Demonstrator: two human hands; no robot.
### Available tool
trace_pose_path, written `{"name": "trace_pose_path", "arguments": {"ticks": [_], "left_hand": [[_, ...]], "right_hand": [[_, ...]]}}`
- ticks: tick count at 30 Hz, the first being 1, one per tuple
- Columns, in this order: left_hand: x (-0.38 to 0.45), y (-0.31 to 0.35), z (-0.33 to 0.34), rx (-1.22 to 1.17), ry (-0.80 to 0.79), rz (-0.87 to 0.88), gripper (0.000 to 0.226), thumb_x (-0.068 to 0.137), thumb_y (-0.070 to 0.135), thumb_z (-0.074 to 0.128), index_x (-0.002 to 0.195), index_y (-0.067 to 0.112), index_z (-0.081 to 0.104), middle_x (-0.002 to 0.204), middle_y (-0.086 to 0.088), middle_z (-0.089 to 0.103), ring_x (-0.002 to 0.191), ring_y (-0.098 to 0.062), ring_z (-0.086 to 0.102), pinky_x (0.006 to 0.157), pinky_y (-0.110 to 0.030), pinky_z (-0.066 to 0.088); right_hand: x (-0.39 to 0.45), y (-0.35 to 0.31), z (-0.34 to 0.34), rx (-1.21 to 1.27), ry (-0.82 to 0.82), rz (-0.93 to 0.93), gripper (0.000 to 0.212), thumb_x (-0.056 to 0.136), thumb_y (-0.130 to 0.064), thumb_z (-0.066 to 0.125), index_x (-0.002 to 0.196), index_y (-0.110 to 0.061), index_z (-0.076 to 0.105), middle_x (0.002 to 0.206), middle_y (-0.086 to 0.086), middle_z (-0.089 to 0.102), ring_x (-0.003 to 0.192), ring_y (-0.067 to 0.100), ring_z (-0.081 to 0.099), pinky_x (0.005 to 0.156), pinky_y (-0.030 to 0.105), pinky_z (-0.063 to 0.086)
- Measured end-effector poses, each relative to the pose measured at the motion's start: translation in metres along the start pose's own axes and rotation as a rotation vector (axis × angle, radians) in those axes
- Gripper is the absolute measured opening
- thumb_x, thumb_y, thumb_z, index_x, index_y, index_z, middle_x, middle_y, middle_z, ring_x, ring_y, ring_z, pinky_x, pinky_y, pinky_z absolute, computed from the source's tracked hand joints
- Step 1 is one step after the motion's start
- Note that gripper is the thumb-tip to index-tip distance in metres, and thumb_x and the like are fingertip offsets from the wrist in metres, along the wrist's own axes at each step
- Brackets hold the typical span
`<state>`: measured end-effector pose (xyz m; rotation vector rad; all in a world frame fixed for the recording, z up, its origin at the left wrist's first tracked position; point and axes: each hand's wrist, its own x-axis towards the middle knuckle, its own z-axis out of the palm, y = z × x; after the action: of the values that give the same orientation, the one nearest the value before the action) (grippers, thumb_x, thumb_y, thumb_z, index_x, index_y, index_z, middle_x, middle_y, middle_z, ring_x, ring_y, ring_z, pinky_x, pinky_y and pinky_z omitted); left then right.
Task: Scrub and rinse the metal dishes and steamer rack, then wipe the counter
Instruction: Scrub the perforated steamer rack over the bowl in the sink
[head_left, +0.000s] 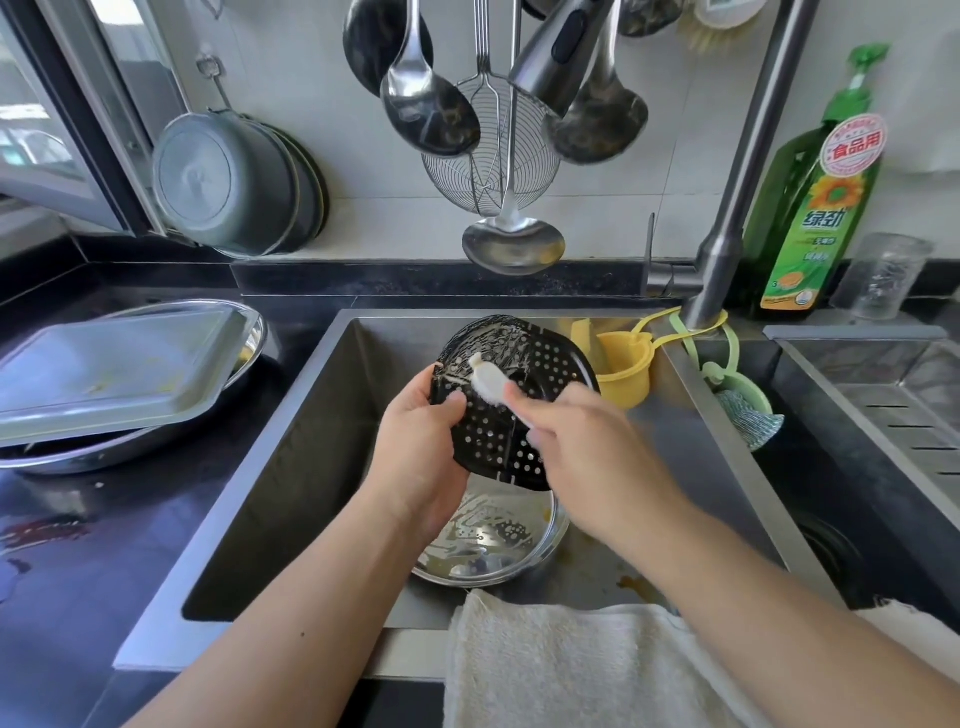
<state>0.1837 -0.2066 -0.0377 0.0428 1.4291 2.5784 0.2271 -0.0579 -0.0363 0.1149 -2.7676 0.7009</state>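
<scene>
The steamer rack (511, 410) I hold is black, dotted with rows of round holes. My brush (491, 387) is white, blurred, perhaps soapy. Below it, the dish (488, 540) in the sink is shiny silver with yellowish smears. At the sink's back edge hangs a yellow strainer (626, 371); its front edge carries an off-white towel (571, 670). The soap bottle (815, 208) is green.

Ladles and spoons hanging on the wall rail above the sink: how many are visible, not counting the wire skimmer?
4: a dark ladle top left, a steel spoon before it, a dark ladle behind the faucet head, a long steel ladle lowest. Others may be cropped above.
</scene>
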Motion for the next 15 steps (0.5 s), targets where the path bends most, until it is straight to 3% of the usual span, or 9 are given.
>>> {"name": "trace_pose_path", "arguments": {"ticks": [4,8,11,15], "left_hand": [[0.0,-0.001,0.003,0.043,-0.018,0.009,0.041,0.104,-0.01,0.033,0.126,0.002,0.064,0.121,-0.02,0.073,0.118,-0.036,0.069,0.105,-0.053,0.052],[0.002,-0.002,0.001,0.038,-0.013,0.008,0.037,0.105,-0.008,0.035,0.124,0.003,0.066,0.119,-0.02,0.074,0.115,-0.035,0.07,0.106,-0.054,0.052],[-0.001,-0.003,0.005,0.033,-0.042,-0.009,0.036,0.105,-0.007,0.036,0.122,0.003,0.066,0.119,-0.019,0.074,0.113,-0.033,0.071,0.103,-0.05,0.054],[-0.005,-0.006,0.004,0.023,-0.091,-0.05,0.037,0.103,-0.01,0.036,0.122,0.001,0.066,0.115,-0.022,0.074,0.103,-0.03,0.072,0.094,-0.045,0.057]], "right_hand": [[0.026,0.023,-0.012,-0.071,0.116,0.178,0.053,0.106,-0.02,0.048,0.152,-0.045,0.038,0.093,-0.011,0.037,0.077,0.01,0.044,0.066,0.032,0.048],[0.005,0.014,-0.005,0.014,0.034,0.077,0.051,0.106,-0.021,0.048,0.152,-0.043,0.039,0.1,-0.007,0.041,0.083,0.01,0.045,0.07,0.03,0.046],[0.021,0.023,-0.013,-0.002,0.16,0.205,0.051,0.106,-0.021,0.048,0.152,-0.041,0.042,0.1,-0.005,0.043,0.085,0.014,0.047,0.074,0.033,0.05],[0.006,-0.005,-0.002,0.058,0.059,0.029,0.051,0.104,-0.022,0.052,0.147,-0.049,0.044,0.096,-0.009,0.043,0.083,0.013,0.049,0.074,0.036,0.052]]}}
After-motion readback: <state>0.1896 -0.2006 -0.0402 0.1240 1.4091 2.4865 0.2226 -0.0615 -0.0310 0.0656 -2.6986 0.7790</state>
